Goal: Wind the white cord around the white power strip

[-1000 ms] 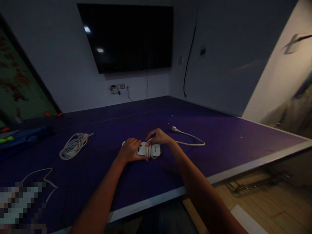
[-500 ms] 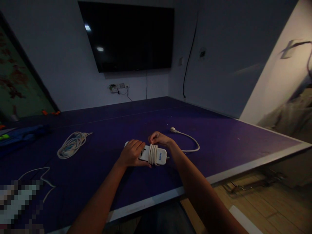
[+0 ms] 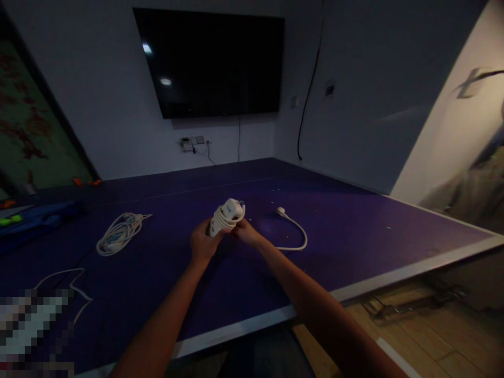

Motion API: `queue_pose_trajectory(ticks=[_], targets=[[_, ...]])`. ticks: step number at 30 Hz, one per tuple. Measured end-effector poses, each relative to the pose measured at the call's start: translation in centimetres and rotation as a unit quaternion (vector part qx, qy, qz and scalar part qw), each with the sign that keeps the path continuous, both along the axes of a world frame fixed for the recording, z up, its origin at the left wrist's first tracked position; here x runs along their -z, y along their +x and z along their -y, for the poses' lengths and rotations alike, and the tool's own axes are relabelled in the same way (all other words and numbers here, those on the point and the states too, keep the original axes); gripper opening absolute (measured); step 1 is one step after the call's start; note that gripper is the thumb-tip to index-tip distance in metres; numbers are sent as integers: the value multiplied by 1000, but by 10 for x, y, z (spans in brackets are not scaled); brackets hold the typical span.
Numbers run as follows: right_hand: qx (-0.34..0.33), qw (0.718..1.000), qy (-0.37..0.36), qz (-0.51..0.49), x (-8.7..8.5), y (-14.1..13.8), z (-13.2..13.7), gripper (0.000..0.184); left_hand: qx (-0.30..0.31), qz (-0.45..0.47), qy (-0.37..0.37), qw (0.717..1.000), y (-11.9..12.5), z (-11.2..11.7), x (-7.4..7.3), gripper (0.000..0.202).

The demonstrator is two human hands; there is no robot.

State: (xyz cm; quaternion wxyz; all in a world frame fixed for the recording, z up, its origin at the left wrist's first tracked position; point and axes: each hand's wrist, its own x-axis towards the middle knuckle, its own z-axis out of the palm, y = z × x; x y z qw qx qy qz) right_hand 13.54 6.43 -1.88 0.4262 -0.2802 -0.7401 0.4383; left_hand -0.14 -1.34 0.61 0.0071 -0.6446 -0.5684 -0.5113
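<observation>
A white power strip point(image 3: 231, 209) is tilted up above the purple table, with several turns of its white cord wound around it. My left hand point(image 3: 202, 242) is closed around its lower left part. On its right side, my right hand point(image 3: 248, 233) is closed at the cord, its fingertips partly hidden by the strip. The loose stretch of cord point(image 3: 304, 239) curves over the table to the right and passes behind my right forearm. At its end lies a white plug point(image 3: 281, 211).
A coiled white cable point(image 3: 120, 234) lies on the purple table point(image 3: 346, 231) to the left. Nearby are a thin white cord point(image 3: 81, 286) and dark blue cloth point(image 3: 47, 216). A television point(image 3: 220, 65) hangs on the wall. The table's pale front edge point(image 3: 240, 328) is close to me.
The power strip has gone from lying nearly level to tilted up, its labelled end now pointing away. My right hand has moved from above it to its lower right side. The loose cord has shifted left.
</observation>
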Motion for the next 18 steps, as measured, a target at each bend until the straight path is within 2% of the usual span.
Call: queue_pose_trajectory(ticks=[2,5,7,11,14,18], targets=[[18,999,9,45,-1,-9,6,18,-18,41,-23,999,-2,-3,0,62],[69,985,53,145,-6,-11,15,25,-48,53,-56,996,-6,-7,2,58],[106,962,91,235,-11,-7,20,23,-72,50,-77,993,-8,-10,3,57],[182,895,146,381,-25,3,31,19,-113,56,-105,986,-10,-16,6,60],[217,859,165,433,-35,7,36,23,-110,61,-111,986,-10,-18,7,60],[223,844,172,456,-43,8,41,25,-104,58,-113,986,-11,-19,7,59]])
